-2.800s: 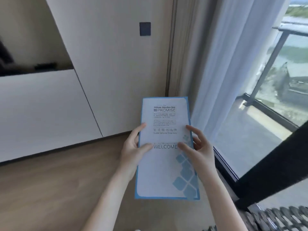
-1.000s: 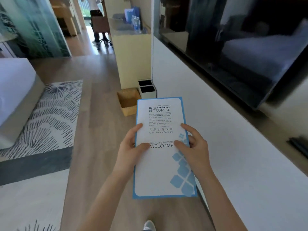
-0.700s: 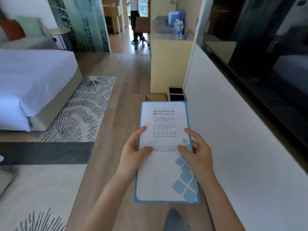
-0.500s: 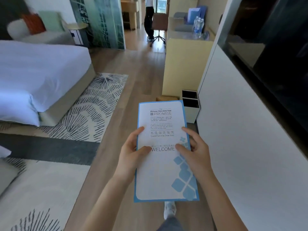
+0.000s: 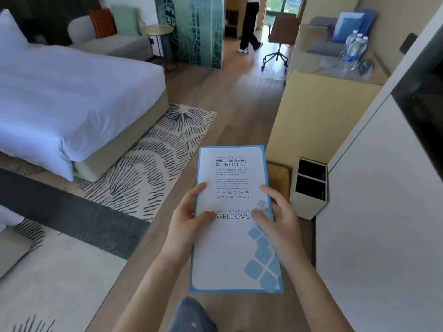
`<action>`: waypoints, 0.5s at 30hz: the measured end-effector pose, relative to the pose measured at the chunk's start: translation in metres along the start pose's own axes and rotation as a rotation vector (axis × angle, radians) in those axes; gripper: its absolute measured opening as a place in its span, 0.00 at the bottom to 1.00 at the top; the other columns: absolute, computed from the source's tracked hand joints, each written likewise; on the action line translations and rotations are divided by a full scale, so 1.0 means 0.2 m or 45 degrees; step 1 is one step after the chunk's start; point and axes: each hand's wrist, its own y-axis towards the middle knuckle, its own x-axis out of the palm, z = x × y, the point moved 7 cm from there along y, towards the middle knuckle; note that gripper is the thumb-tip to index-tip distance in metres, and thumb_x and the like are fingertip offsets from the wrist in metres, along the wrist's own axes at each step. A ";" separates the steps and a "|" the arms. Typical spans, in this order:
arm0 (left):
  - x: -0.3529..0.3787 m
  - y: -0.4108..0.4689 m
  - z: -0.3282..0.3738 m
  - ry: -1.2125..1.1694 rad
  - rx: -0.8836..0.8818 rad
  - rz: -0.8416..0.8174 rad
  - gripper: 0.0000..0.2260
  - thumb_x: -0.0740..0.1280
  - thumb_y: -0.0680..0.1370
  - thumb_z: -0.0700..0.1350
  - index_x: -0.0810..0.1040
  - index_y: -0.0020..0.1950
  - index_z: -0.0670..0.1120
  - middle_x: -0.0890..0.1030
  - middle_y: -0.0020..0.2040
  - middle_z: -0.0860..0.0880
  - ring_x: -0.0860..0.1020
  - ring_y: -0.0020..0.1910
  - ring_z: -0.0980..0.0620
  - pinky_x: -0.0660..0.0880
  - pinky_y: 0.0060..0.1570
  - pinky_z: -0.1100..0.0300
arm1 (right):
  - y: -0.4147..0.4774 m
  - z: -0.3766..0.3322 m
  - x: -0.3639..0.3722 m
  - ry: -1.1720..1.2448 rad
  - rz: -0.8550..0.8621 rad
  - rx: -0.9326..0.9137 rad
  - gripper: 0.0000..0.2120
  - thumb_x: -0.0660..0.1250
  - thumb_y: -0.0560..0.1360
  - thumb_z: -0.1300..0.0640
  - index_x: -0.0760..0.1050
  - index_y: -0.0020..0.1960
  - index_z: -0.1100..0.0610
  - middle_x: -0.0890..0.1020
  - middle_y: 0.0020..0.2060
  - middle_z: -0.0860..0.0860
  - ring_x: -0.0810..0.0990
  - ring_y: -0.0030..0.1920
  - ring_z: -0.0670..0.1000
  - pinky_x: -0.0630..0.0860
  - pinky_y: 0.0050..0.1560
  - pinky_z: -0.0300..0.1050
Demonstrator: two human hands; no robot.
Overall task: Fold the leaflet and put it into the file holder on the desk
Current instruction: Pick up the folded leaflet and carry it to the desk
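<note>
Left hand [image 5: 189, 226]: clamped on left edge of leaflet [image 5: 233, 238], thumb laid across the printed face beside the word WELCOME, fingers curled behind the sheet. Right hand [image 5: 279, 226]: clamped on right edge of same leaflet, thumb on the face over the blue diamond pattern, fingers behind. Leaflet held upright in front of the body, in closed tall narrow form, blue border visible all round, cover text facing the camera, clear of floor and furniture.

Head view, further items: worktop [image 5: 335, 68] located ahead and to the right, well apart from the leaflet, carrying water bottles [image 5: 356, 45] and a blue file holder [image 5: 350, 26] standing at the far end. White two-compartment bin [image 5: 309, 188] stood on the wooden floor [image 5: 239, 104] just right of the leaflet's upper edge, against a pale cabinet. Woven basket [image 5: 278, 178] seen partly behind the leaflet, beside the bin. Bed [image 5: 72, 92] positioned at left, patterned rug [image 5: 155, 149] beneath its near corner. Swivel chair [image 5: 280, 37] and a second person's legs [image 5: 249, 25] seen in the background.
</note>
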 end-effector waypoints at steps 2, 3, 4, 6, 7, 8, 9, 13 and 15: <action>-0.05 0.20 -0.03 -0.007 -0.029 0.042 0.27 0.70 0.68 0.36 0.76 0.66 0.53 0.83 0.60 0.46 0.81 0.57 0.39 0.79 0.56 0.41 | 0.21 0.06 0.08 0.023 -0.029 0.028 0.25 0.71 0.72 0.67 0.78 0.60 0.40 0.87 0.47 0.51 0.84 0.42 0.47 0.79 0.39 0.39; -0.07 0.31 -0.03 -0.003 -0.042 0.055 0.27 0.70 0.68 0.37 0.76 0.66 0.54 0.84 0.59 0.46 0.81 0.57 0.39 0.79 0.55 0.41 | 0.32 0.08 0.12 0.024 -0.040 0.041 0.25 0.71 0.72 0.67 0.79 0.60 0.41 0.87 0.48 0.51 0.85 0.45 0.49 0.81 0.41 0.42; -0.10 0.43 -0.04 0.003 -0.054 0.066 0.27 0.70 0.68 0.37 0.76 0.65 0.54 0.84 0.59 0.47 0.81 0.57 0.39 0.79 0.55 0.41 | 0.44 0.11 0.17 0.019 -0.053 0.053 0.24 0.72 0.73 0.66 0.78 0.60 0.41 0.87 0.49 0.51 0.85 0.47 0.50 0.82 0.45 0.45; -0.17 0.69 -0.03 0.011 -0.061 0.085 0.27 0.71 0.68 0.37 0.76 0.65 0.55 0.83 0.59 0.45 0.81 0.57 0.38 0.79 0.55 0.40 | 0.69 0.14 0.28 0.018 -0.074 0.059 0.24 0.72 0.73 0.66 0.78 0.61 0.41 0.87 0.49 0.52 0.85 0.47 0.51 0.81 0.47 0.49; -0.21 0.83 -0.01 0.014 -0.054 0.090 0.27 0.71 0.68 0.37 0.76 0.65 0.55 0.83 0.59 0.45 0.81 0.57 0.38 0.79 0.55 0.41 | 0.82 0.14 0.33 0.026 -0.078 0.051 0.24 0.72 0.73 0.67 0.78 0.61 0.43 0.87 0.49 0.53 0.84 0.46 0.51 0.81 0.46 0.47; -0.24 0.97 0.01 0.015 -0.043 0.088 0.27 0.71 0.68 0.37 0.76 0.65 0.55 0.83 0.59 0.44 0.81 0.56 0.39 0.80 0.52 0.43 | 0.96 0.14 0.39 0.027 -0.081 0.043 0.24 0.72 0.73 0.67 0.78 0.62 0.44 0.87 0.49 0.54 0.84 0.46 0.51 0.81 0.45 0.46; -0.28 1.11 0.05 0.012 -0.032 0.079 0.27 0.71 0.68 0.36 0.77 0.65 0.55 0.83 0.59 0.45 0.82 0.55 0.40 0.81 0.50 0.46 | 1.09 0.13 0.45 0.025 -0.082 0.039 0.24 0.72 0.73 0.68 0.78 0.62 0.45 0.87 0.49 0.54 0.85 0.46 0.52 0.81 0.44 0.45; -0.39 1.65 0.25 0.042 0.007 0.027 0.26 0.70 0.72 0.31 0.77 0.65 0.55 0.84 0.58 0.44 0.84 0.48 0.46 0.81 0.41 0.55 | 1.60 0.05 0.69 0.078 -0.101 0.055 0.24 0.74 0.72 0.68 0.78 0.62 0.48 0.87 0.50 0.54 0.86 0.50 0.57 0.83 0.46 0.46; -0.43 1.92 0.36 0.050 0.015 0.006 0.27 0.68 0.73 0.29 0.77 0.64 0.56 0.84 0.57 0.42 0.84 0.46 0.46 0.81 0.40 0.55 | 1.84 -0.01 0.79 0.103 -0.091 0.045 0.24 0.75 0.72 0.68 0.78 0.62 0.47 0.87 0.50 0.51 0.86 0.50 0.56 0.84 0.45 0.45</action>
